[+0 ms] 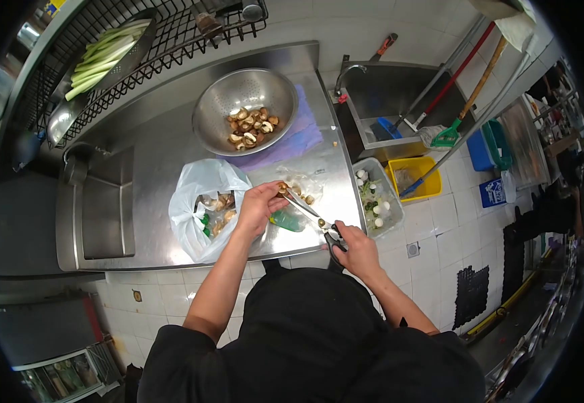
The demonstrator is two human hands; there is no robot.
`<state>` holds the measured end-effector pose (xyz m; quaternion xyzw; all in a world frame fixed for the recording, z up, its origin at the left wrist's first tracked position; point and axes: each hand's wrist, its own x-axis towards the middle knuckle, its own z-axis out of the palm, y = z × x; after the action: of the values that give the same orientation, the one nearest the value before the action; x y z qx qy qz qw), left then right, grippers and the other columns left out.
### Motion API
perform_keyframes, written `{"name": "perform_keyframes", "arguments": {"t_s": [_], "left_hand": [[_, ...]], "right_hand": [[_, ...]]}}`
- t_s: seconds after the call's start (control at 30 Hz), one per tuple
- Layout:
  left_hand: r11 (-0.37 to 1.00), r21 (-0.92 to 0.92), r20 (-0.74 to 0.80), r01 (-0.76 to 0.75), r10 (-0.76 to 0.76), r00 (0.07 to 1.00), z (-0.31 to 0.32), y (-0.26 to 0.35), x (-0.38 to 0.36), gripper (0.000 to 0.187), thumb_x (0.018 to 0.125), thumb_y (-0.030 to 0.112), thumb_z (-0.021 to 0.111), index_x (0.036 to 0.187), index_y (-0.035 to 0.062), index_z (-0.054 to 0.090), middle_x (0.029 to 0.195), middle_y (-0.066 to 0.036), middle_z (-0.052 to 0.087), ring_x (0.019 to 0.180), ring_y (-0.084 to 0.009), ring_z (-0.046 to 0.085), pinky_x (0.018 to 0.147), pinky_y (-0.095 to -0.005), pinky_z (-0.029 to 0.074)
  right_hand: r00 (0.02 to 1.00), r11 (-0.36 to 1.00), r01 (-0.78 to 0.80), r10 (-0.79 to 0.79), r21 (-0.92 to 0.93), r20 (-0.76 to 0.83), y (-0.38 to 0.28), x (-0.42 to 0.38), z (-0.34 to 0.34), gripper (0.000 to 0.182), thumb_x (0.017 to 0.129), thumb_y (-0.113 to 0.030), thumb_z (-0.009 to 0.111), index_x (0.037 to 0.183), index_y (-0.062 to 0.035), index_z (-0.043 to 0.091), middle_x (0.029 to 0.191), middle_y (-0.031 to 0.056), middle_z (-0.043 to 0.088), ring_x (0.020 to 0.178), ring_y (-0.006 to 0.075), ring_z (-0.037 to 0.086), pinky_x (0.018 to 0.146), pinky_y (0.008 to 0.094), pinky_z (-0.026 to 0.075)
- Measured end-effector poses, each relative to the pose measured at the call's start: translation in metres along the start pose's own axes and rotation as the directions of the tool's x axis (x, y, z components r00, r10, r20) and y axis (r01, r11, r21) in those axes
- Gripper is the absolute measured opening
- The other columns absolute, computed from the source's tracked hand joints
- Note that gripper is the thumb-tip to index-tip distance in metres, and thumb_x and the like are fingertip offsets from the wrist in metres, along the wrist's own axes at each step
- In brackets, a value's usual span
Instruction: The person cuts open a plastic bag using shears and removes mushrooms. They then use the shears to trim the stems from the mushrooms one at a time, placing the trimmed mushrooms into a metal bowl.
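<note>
Between the fingers of my left hand [257,207] is a brown mushroom [282,190]. My right hand [357,250] grips the black handles of a pair of scissors [305,209], whose blades point up and left to the mushroom. Several mushroom pieces [309,199] lie on the steel counter just beyond the blades. Left of my left hand stands an open white plastic bag [186,195] with more mushrooms inside. Farther back, a steel colander [213,111] holds several cut mushrooms [252,126] and rests partly on a purple cloth [302,138].
A sink basin [107,201] is at the left and another [399,87] at the back right, with long-handled tools leaning there. Right of the counter are a bin with scraps [397,216] and a yellow tub [432,183]. Green stalks [107,57] lie on the wire rack [171,33].
</note>
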<state>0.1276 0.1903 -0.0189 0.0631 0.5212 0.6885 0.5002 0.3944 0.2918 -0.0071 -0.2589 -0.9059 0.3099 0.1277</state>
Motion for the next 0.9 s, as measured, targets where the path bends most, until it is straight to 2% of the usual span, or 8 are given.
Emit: {"name": "perform_keyframes", "arguments": {"t_s": [0.23, 0.37, 0.47, 0.53, 0.6, 0.63, 0.83, 0.9], "left_hand": [[0.976, 0.202, -0.032, -0.080, 0.089, 0.996, 0.004, -0.016, 0.003, 0.028, 0.102, 0.013, 0.055, 0.115, -0.0110, 0.063, 0.107, -0.015, 0.069, 0.093, -0.0212, 0.070, 0.080, -0.0294, 0.060], [0.939, 0.341, -0.083, 0.043, -0.015, 0.996, -0.005, -0.025, 0.009, 0.023, 0.098, 0.008, 0.055, 0.110, -0.0098, 0.064, 0.100, -0.015, 0.069, 0.082, -0.0213, 0.071, 0.074, -0.0289, 0.061], [0.850, 0.515, -0.124, 0.116, -0.060, 0.991, -0.006, -0.023, 0.010, 0.020, 0.095, 0.007, 0.057, 0.103, -0.0099, 0.065, 0.093, -0.014, 0.070, 0.076, -0.0207, 0.071, 0.066, -0.0287, 0.060], [0.766, 0.628, -0.149, 0.138, -0.055, 0.987, -0.004, -0.027, 0.011, 0.019, 0.094, 0.007, 0.059, 0.099, -0.0098, 0.066, 0.090, -0.014, 0.070, 0.074, -0.0200, 0.071, 0.062, -0.0284, 0.059], [0.723, 0.682, -0.165, 0.114, 0.000, 0.986, -0.005, -0.032, 0.015, 0.016, 0.093, 0.008, 0.063, 0.098, -0.0070, 0.065, 0.085, -0.012, 0.070, 0.072, -0.0186, 0.070, 0.060, -0.0281, 0.057], [0.721, 0.684, -0.167, 0.110, 0.008, 0.986, -0.005, -0.029, 0.018, 0.016, 0.093, 0.008, 0.063, 0.098, -0.0070, 0.065, 0.085, -0.012, 0.070, 0.072, -0.0186, 0.070, 0.060, -0.0281, 0.057], [0.857, 0.319, -0.118, -0.405, 0.459, 0.880, 0.010, 0.064, 0.063, 0.035, 0.097, 0.025, 0.067, 0.117, -0.0040, 0.062, 0.091, -0.011, 0.071, 0.080, -0.0206, 0.071, 0.069, -0.0300, 0.058], [0.892, 0.275, -0.267, -0.360, 0.430, 0.862, 0.024, 0.100, 0.069, 0.039, 0.096, 0.025, 0.067, 0.122, -0.0031, 0.060, 0.097, -0.011, 0.071, 0.083, -0.0204, 0.071, 0.072, -0.0311, 0.057]], "right_hand": [[0.998, 1.000, -0.001, 0.002, -0.011, 0.058, -0.006, 0.006, 0.002, 0.052, 0.077, -0.011, 0.075, 0.126, -0.0020, 0.061, 0.096, 0.0174, 0.068, 0.086, 0.0352, 0.068, 0.075, 0.0411, 0.056], [0.999, 0.996, 0.040, -0.042, 0.075, 0.029, 0.003, 0.006, 0.004, 0.043, 0.077, -0.011, 0.074, 0.117, -0.0011, 0.063, 0.089, 0.0149, 0.071, 0.083, 0.0343, 0.069, 0.071, 0.0427, 0.054], [0.957, 0.942, -0.198, 0.127, 0.272, 0.260, -0.001, 0.007, -0.002, 0.032, 0.079, -0.010, 0.077, 0.106, 0.0022, 0.068, 0.076, 0.0101, 0.072, 0.069, 0.0236, 0.069, 0.063, 0.0348, 0.051], [0.872, 0.774, -0.459, 0.300, 0.437, 0.386, -0.002, -0.001, 0.000, 0.032, 0.079, -0.017, 0.083, 0.102, 0.0015, 0.070, 0.063, -0.0010, 0.063, 0.057, 0.0071, 0.054, 0.053, 0.0263, 0.040], [0.870, 0.770, -0.464, 0.303, 0.438, 0.388, 0.020, -0.010, 0.015, 0.035, 0.079, -0.022, 0.085, 0.101, 0.0007, 0.071, 0.062, -0.0046, 0.057, 0.057, 0.0033, 0.047, 0.051, 0.0241, 0.035], [0.869, 0.764, -0.469, 0.309, 0.444, 0.387, 0.026, -0.010, 0.018, 0.038, 0.078, -0.027, 0.087, 0.100, -0.0002, 0.071, 0.061, -0.0081, 0.051, 0.057, -0.0004, 0.039, 0.049, 0.0219, 0.029], [0.853, 0.683, -0.521, 0.398, 0.511, 0.338, 0.028, -0.007, 0.011, 0.044, 0.075, -0.031, 0.089, 0.100, 0.0008, 0.071, 0.061, -0.0094, 0.047, 0.055, 0.0009, 0.038, 0.048, 0.0225, 0.027], [0.864, 0.686, -0.503, 0.392, 0.526, 0.315, 0.033, -0.005, 0.009, 0.049, 0.076, -0.032, 0.089, 0.104, 0.0031, 0.070, 0.061, -0.0089, 0.051, 0.054, 0.0007, 0.041, 0.048, 0.0218, 0.028]]}}
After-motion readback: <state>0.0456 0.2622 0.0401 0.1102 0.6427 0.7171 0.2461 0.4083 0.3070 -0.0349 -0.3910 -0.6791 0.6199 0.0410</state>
